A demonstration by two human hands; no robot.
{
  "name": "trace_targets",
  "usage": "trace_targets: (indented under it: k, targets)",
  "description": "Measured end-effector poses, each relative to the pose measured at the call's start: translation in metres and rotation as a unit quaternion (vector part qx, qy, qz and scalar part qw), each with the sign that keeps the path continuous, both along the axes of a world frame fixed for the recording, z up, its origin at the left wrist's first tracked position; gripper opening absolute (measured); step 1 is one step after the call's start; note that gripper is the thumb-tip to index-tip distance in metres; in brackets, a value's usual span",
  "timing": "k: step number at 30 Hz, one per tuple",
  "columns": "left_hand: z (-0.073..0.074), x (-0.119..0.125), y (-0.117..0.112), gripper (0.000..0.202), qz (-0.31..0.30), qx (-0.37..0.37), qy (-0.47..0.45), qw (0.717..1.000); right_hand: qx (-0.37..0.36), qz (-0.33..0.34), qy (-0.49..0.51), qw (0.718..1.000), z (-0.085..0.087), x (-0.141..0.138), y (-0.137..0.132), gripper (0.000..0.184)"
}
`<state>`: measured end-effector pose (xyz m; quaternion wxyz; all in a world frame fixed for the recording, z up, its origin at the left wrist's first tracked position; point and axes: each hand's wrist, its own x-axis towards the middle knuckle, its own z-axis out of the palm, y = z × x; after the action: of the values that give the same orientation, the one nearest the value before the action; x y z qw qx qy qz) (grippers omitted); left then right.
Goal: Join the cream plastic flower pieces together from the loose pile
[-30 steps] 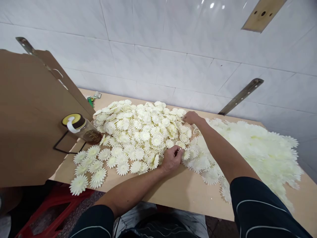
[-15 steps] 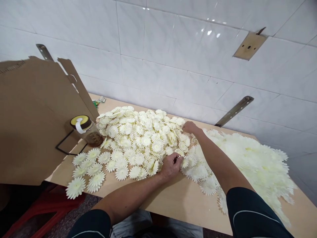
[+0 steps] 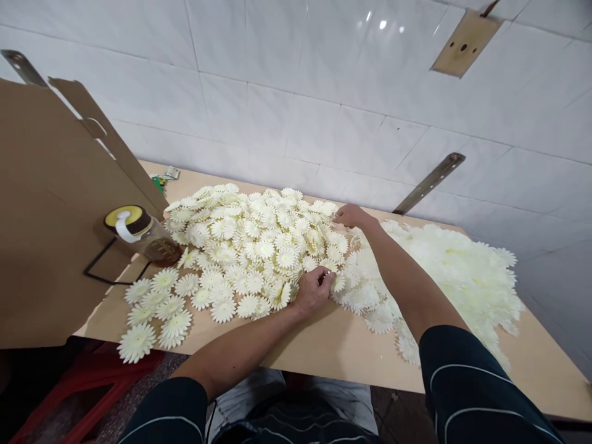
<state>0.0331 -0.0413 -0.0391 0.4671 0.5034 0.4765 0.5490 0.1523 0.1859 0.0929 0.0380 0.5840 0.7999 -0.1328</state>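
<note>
Several cream plastic daisy flowers (image 3: 259,246) lie spread in a wide layer on a tan table (image 3: 333,351). A looser, deeper heap of the same flowers (image 3: 457,271) fills the right side. My left hand (image 3: 313,288) rests at the near edge of the layer, fingers curled in a pinch on a flower. My right hand (image 3: 351,216) reaches across to the far edge where the two piles meet, fingers bent down onto the flowers; what it holds, if anything, is hidden.
A clear bottle with a yellow and black lid (image 3: 141,234) lies at the table's left. A big brown cardboard sheet (image 3: 55,216) stands on the left. A red stool (image 3: 69,394) is under the table. White tiled wall with metal brackets (image 3: 428,183) behind.
Both hands stay at the same spots in the flowers, with the left fingers working slightly. The view has shifted a little with my head.
</note>
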Motion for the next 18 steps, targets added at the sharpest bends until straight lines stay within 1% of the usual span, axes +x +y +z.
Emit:
trace_targets:
  k: [1,3,6,8,9,11,12,15,16,18]
  targets:
    - [-0.001,0.0,0.0,0.036,0.0,-0.003,-0.004,1.0,-0.004,-0.009,0.01,1.0,0.005,0.002,-0.001,0.031]
    - [-0.002,0.001,0.0,0.036,0.002,-0.004,-0.009,1.0,-0.003,-0.026,0.027,0.999,0.017,0.005,-0.003,0.036]
    - [-0.002,0.001,0.001,0.036,-0.002,0.0,-0.014,1.0,0.021,-0.042,0.051,0.998,0.034,0.008,-0.006,0.031]
    - [-0.002,0.001,0.002,0.037,-0.001,0.004,-0.016,1.0,0.067,-0.054,0.08,0.993,0.044,0.009,-0.013,0.021]
    - [-0.002,0.001,0.002,0.038,0.001,0.004,-0.017,1.0,0.099,-0.058,0.109,0.987,0.049,0.009,-0.019,0.016]
    - [-0.001,0.001,0.002,0.039,0.01,0.0,-0.024,1.0,0.156,-0.061,0.201,0.965,0.055,0.011,-0.038,0.011]
    - [0.0,0.001,0.002,0.04,0.016,-0.006,-0.031,0.999,0.161,-0.058,0.253,0.952,0.057,0.012,-0.051,0.012]
    - [0.002,0.001,0.002,0.045,0.036,-0.04,-0.065,0.996,0.111,-0.048,0.356,0.927,0.052,0.019,-0.101,0.018]
    - [0.003,0.001,0.003,0.047,0.039,-0.051,-0.074,0.995,0.09,-0.04,0.378,0.921,0.047,0.023,-0.117,0.024]
    - [0.004,0.001,0.003,0.048,0.042,-0.058,-0.082,0.994,0.032,-0.029,0.414,0.909,0.031,0.031,-0.146,0.035]
